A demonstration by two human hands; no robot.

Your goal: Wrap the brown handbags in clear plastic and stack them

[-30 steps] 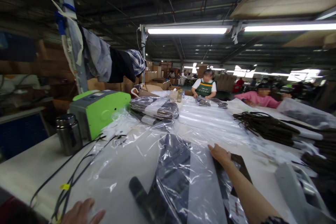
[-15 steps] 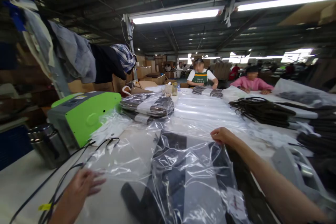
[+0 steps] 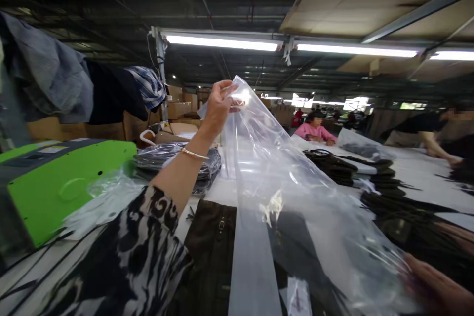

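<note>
My left hand [image 3: 220, 103] is raised in the middle of the view, its fingers pinching a corner of a clear plastic bag [image 3: 296, 173]. The bag stretches down to the right, where my right hand [image 3: 431, 276] grips its other end, partly blurred. Below it on the table lies a dark folded garment [image 3: 211, 252] with a pale grey strip [image 3: 252, 266] along it and a small bagged tag [image 3: 299, 296] near the bottom edge. The bag covers part of the garment.
A green machine [image 3: 74, 177] stands at the left beside white crumpled plastic [image 3: 107, 202]. Bagged garments [image 3: 174, 158] are stacked behind my left arm. Dark garments [image 3: 340, 168] lie at the right. One person in pink [image 3: 314, 131] sits across; another person's arm [image 3: 437, 148] reaches in at right.
My left hand has risen from the lower left to the bag's corner. My right hand has moved right and down. The garment now lies partly outside plastic, and the view has turned right.
</note>
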